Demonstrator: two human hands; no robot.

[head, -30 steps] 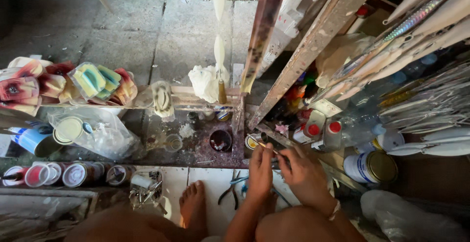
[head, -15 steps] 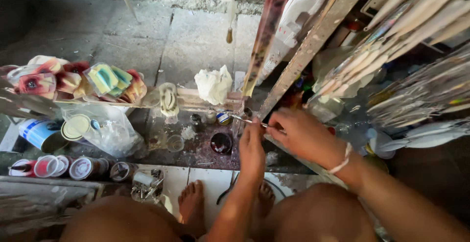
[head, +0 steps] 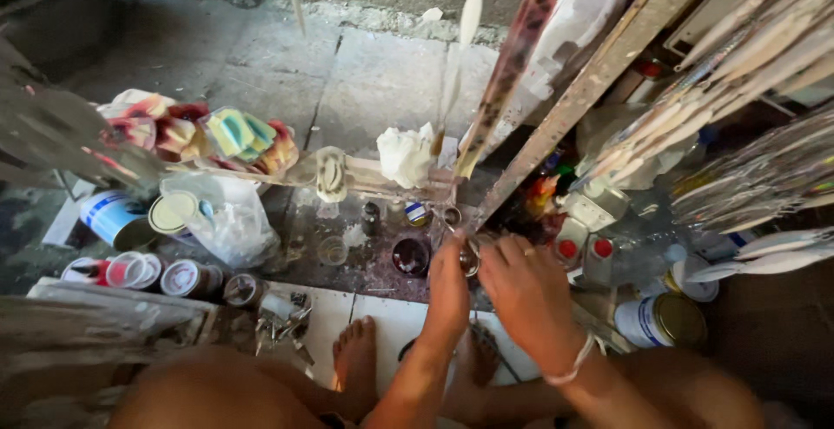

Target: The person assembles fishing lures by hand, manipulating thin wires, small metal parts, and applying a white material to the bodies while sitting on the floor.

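My left hand (head: 447,283) and my right hand (head: 524,294) meet over a small round jar (head: 470,257) at the edge of a paint-stained low board (head: 365,264). The left fingers curl around the jar from the left. The right fingertips press on its rim from the right, hiding most of it. A small cup of dark red paint (head: 410,256) stands just left of the left hand. My knees and bare feet (head: 356,359) are below, on a pale tile.
Paint tins (head: 113,219) and lidded pots (head: 182,277) line the left, beside a clear plastic bag (head: 228,218) and colourful painted pieces (head: 230,134). A white rag (head: 404,155) lies behind. Paint-streaked wooden slats (head: 556,125) lean at right over red-capped bottles (head: 601,255) and a large tin (head: 662,320).
Both hands have drawn lower and closer together onto the small jar. The thin stick the right hand held out earlier is no longer visible. The view has shifted slightly.
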